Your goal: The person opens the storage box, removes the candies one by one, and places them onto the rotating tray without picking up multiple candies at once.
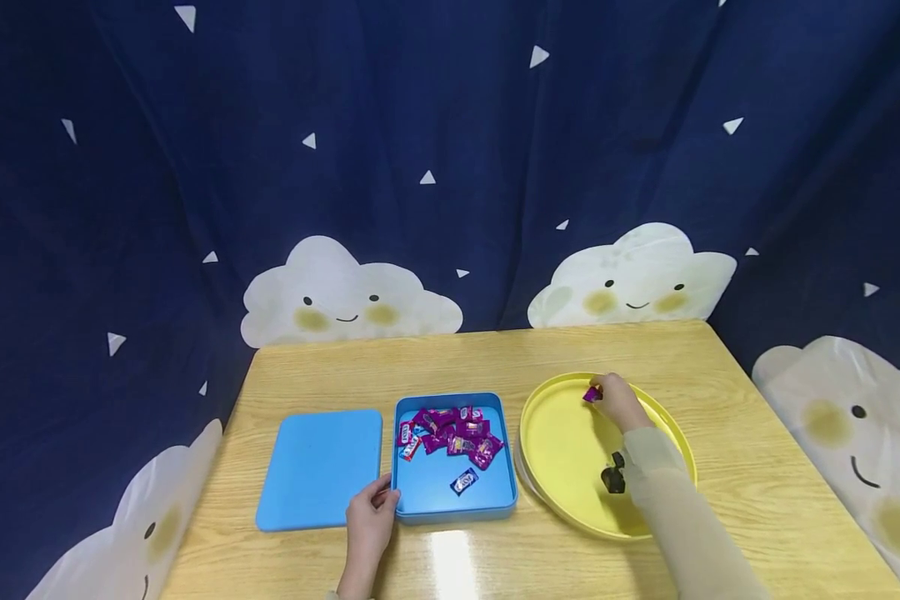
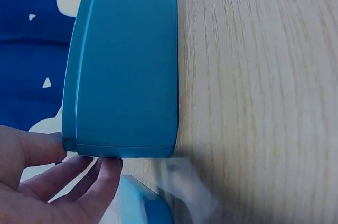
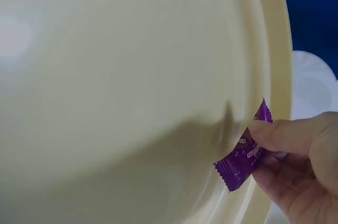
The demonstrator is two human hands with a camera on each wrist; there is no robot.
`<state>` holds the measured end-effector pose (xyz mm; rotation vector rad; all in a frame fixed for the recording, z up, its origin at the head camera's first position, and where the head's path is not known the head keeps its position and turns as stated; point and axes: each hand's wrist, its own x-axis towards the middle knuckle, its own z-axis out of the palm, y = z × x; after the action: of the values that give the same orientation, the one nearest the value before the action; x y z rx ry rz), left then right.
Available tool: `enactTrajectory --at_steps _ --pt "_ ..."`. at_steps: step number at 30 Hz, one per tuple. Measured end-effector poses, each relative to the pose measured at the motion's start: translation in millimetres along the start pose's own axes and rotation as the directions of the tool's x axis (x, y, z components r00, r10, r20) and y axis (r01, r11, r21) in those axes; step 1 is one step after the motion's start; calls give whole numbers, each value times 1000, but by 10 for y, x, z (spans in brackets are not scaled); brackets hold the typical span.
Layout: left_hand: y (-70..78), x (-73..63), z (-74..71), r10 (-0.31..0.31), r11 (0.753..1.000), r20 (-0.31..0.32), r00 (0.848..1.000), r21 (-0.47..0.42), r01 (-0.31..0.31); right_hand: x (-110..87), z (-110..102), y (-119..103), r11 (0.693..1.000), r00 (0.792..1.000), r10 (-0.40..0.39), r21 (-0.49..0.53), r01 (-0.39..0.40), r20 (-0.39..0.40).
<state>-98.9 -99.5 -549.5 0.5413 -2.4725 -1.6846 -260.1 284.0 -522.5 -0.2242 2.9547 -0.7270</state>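
Observation:
A purple-wrapped candy (image 3: 244, 156) is pinched between the thumb and fingers of my right hand (image 1: 619, 403), over the far part of the yellow round tray (image 1: 562, 467). In the right wrist view the candy hangs close to the tray's raised rim. My left hand (image 1: 371, 515) holds the near left corner of the blue box (image 1: 438, 504), thumb at the rim and fingertips against the outer wall (image 2: 127, 150). Inside the box lies a pile of purple candies (image 1: 461, 446), with a red one (image 1: 411, 448) at its left. A dark blue candy (image 1: 463, 481) lies apart, nearer the front.
A flat blue lid (image 1: 318, 471) lies on the wooden table (image 1: 495, 362) left of the box. The yellow tray stands just right of the box. Behind the table hangs a dark blue curtain (image 1: 390, 100) with white triangles and clouds. A black device (image 1: 613, 475) sits at my right wrist.

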Motion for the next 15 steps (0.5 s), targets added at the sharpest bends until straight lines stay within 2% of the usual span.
enactTrajectory --at_steps 8,15 --pt "-3 1 -6 11 1000 -1 1000 2 -11 -51 -18 152 998 1000 26 -54 -25 15" --pt "-4 9 -6 4 1000 5 1000 -7 -4 -77 4 211 998 999 44 -48 -43 25"
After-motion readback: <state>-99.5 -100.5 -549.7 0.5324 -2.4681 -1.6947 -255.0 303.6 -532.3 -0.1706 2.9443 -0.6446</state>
